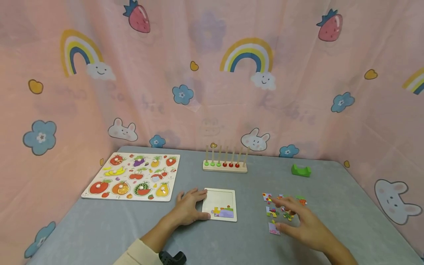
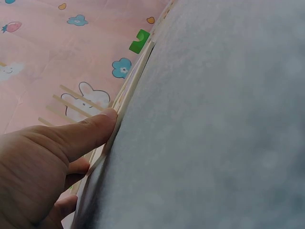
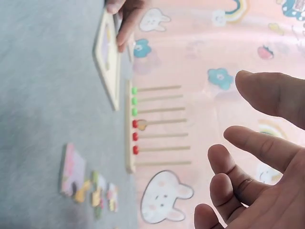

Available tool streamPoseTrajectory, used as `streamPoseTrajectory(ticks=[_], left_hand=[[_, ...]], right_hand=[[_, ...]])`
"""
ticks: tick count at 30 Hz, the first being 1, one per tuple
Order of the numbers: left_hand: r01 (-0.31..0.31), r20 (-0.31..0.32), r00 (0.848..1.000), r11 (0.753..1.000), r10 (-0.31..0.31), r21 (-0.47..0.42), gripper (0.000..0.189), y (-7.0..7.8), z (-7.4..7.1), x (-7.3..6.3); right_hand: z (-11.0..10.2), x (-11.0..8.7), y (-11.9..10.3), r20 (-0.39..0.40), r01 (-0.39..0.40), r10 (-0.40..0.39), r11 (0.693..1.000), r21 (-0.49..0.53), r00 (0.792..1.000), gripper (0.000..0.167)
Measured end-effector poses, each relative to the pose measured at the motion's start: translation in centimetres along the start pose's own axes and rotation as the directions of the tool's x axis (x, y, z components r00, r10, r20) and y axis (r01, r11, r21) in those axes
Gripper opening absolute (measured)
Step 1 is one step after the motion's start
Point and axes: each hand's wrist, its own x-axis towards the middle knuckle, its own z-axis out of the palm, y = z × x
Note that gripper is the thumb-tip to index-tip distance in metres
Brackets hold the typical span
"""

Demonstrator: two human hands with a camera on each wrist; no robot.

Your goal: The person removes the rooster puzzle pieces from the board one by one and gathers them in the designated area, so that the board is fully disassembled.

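Note:
My left hand [image 1: 189, 209] holds the left side of a pale wooden puzzle tray [image 1: 220, 195], its thumb at the near corner and fingers at the far one. Joined yellow and purple-green jigsaw pieces [image 1: 226, 212] lie in the tray's lower part. From the left wrist, the thumb [image 2: 95, 131] rests against the tray's edge. My right hand [image 1: 306, 224] hovers over loose jigsaw pieces [image 1: 271, 212], thumb and fingers spread apart with nothing between them. Part of that group is hidden beneath it. A pink-purple piece [image 3: 73, 167] lies nearest in the right wrist view.
A fruit peg puzzle board [image 1: 132, 176] lies at the left. Behind the tray stands a wooden peg rack [image 1: 225, 167] with green and red beads. A green notched block [image 1: 300, 170] sits at the back right. A black curved object [image 1: 173, 258] shows beside the left sleeve.

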Motion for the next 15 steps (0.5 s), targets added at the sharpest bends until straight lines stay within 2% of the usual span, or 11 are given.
streamPoseTrajectory(ticks=[8,15], left_hand=[[0.005,-0.005,1.000,1.000,-0.006,-0.014,0.070,0.2,0.0,-0.1],[0.008,-0.008,1.000,1.000,-0.008,-0.010,0.070,0.1,0.0,-0.1]], right_hand=[[-0.3,1.2,-1.5,-0.005,0.041,-0.041,0.999,-0.018,0.999,0.056],[0.2,2.1,-2.4,-0.017,0.014,-0.014,0.999,-0.030,1.000,0.055]])
